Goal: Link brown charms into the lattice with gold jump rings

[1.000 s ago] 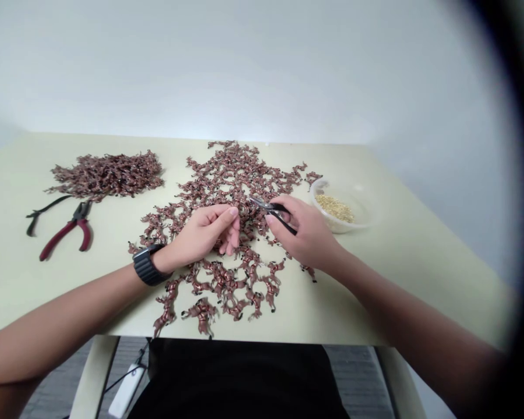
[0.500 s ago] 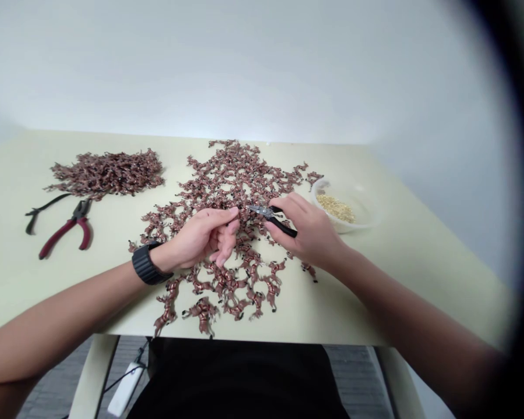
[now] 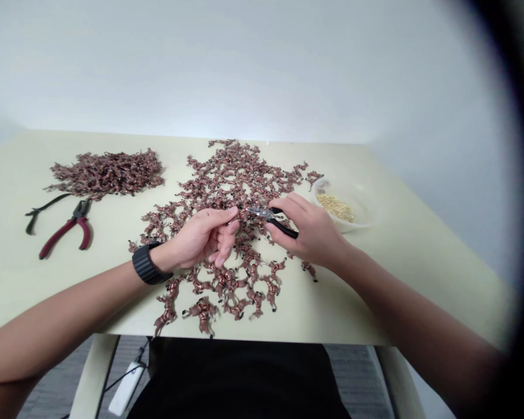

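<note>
Being clenched in the right hand (image 3: pixel 314 235), a pair of black-handled needle-nose pliers (image 3: pixel 286 227) is held with its steel tips aimed at about nine o'clock, toward the left hand (image 3: pixel 196 237). Those tips are kept just beside the left forefinger and thumb, which are pinched together; whether a small piece is grasped there cannot be told. The other left fingers are curled loosely, and a black watch (image 3: pixel 145 263) is worn on that wrist.

Both hands are held above a wide, sprawling layer of copper-brown horse-shaped figures (image 3: pixel 227 177), which is spread from twelve o'clock round to six o'clock beneath and beyond them. A denser heap of the same figures (image 3: pixel 107 174) is piled at ten o'clock on the pale green table (image 3: pixel 419 279). Red-handled pliers (image 3: pixel 63 231) and a black-handled tool (image 3: pixel 46 205) are laid at nine o'clock, below that heap. A clear plastic bowl (image 3: pixel 317 195) holding small golden pieces (image 3: pixel 336 208) is placed at two o'clock, just beyond the right hand. A white power bank (image 3: pixel 124 389) with a cable is seen at seven o'clock, below the table.
</note>
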